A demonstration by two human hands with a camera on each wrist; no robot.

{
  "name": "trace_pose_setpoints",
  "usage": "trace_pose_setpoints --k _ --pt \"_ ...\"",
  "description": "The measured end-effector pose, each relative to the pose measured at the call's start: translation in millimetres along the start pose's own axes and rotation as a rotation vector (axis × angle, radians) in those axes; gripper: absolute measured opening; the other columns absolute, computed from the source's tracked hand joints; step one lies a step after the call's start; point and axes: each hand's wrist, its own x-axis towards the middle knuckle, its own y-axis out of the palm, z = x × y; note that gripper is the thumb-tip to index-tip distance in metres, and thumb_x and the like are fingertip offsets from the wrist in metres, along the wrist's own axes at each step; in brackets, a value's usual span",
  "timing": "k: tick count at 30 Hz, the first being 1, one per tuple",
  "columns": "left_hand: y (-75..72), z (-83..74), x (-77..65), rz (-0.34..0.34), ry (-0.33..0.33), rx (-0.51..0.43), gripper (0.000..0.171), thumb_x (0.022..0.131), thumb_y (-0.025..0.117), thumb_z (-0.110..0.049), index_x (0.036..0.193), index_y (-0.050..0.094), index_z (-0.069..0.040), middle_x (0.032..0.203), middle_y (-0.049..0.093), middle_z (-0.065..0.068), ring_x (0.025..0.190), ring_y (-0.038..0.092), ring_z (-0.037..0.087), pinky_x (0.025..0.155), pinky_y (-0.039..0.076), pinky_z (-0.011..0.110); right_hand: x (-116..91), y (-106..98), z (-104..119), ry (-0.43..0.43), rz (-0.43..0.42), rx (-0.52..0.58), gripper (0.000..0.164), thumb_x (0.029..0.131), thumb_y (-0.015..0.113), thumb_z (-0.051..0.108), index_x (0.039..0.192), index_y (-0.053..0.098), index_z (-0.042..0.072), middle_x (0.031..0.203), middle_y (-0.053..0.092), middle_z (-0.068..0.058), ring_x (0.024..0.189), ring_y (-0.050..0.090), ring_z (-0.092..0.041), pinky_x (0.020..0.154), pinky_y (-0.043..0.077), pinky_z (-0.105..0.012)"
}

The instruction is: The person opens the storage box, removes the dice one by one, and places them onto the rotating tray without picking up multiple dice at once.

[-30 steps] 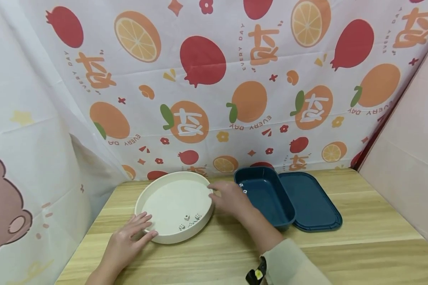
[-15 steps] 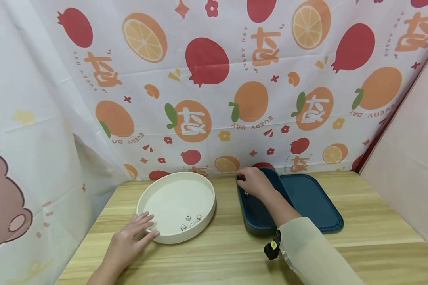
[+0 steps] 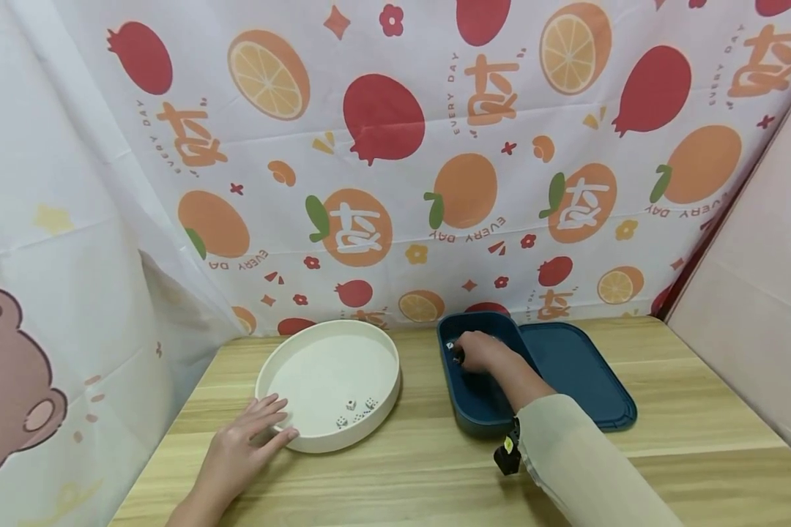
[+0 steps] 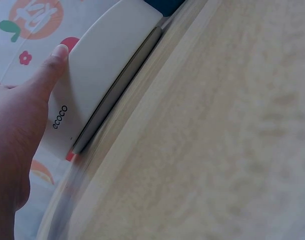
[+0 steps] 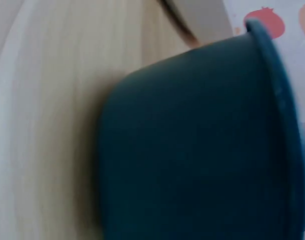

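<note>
A round cream tray (image 3: 332, 373) stands on the table with several white dice (image 3: 370, 404) near its front right wall. My left hand (image 3: 237, 444) grips its front left rim, fingers over the edge; in the left wrist view the thumb (image 4: 51, 62) lies against the outer wall. My right hand (image 3: 483, 351) reaches down into the deep dark blue box (image 3: 491, 428), fingers bent toward its left inner wall. A white die (image 3: 450, 345) shows beside those fingers, with a dark patch under them. I cannot tell whether they hold anything. The box wall (image 5: 192, 140) fills most of the right wrist view.
A flat blue lid (image 3: 576, 369) lies just right of the box. A strip of wooden table (image 3: 422, 454) separates tray and box. Behind them hangs a fruit-print cloth (image 3: 382, 219), with pale cloth at both sides.
My right hand has gone from the tray's right rim to the box's back left rim, then down inside it. The left hand stays on the tray.
</note>
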Motion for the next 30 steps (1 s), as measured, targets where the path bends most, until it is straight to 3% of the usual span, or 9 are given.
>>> trace_pose_setpoints --k 9,13,18,24,30 --pt "-0.4 -1.5 -1.4 -0.002 -0.008 0.01 0.034 0.065 0.09 -0.024 0.094 0.079 -0.009 0.113 0.073 0.012 0.127 0.027 -0.024 0.111 0.02 -0.001 0.2 6.4 2.9 -0.01 -0.008 -0.037 0.007 0.09 0.066 0.006 0.092 0.07 0.011 0.08 0.062 -0.003 0.072 0.058 -0.019 0.066 0.053 -0.03" --pt "-0.5 -3.1 -0.8 0.0 -0.01 0.008 0.034 0.065 0.09 -0.024 0.093 0.079 -0.009 0.113 0.073 0.012 0.127 0.028 -0.023 0.111 0.02 -0.002 -1.3 8.4 5.9 0.014 0.002 -0.041 0.008 0.091 0.066 0.008 0.084 0.067 0.011 0.078 0.061 -0.004 0.071 0.058 -0.02 0.064 0.053 -0.029" --pt "-0.4 -3.7 -0.7 -0.002 -0.013 0.013 0.033 0.065 0.09 -0.025 0.094 0.079 -0.011 0.113 0.074 0.01 0.126 0.035 -0.018 0.111 0.022 -0.001 -1.5 10.9 4.7 0.023 0.0 -0.015 0.009 0.092 0.065 0.008 0.084 0.067 0.012 0.08 0.061 -0.004 0.071 0.058 -0.02 0.065 0.054 -0.029" --pt "-0.7 -4.1 -0.7 -0.003 -0.009 0.009 0.034 0.065 0.09 -0.025 0.093 0.079 -0.01 0.112 0.074 0.01 0.126 0.03 -0.022 0.111 0.021 -0.001 -1.9 12.8 0.7 -0.008 -0.001 0.003 0.011 0.089 0.066 0.007 0.081 0.065 0.014 0.079 0.06 -0.002 0.071 0.057 -0.018 0.063 0.052 -0.028" --pt "-1.3 -4.1 -0.8 -0.007 -0.005 0.007 0.033 0.065 0.09 -0.024 0.092 0.079 -0.01 0.112 0.074 0.011 0.127 0.028 -0.023 0.111 0.021 -0.001 -3.3 6.7 1.4 -0.072 -0.081 0.004 0.008 0.088 0.067 0.009 0.084 0.069 0.016 0.081 0.062 0.0 0.071 0.057 -0.017 0.064 0.052 -0.028"
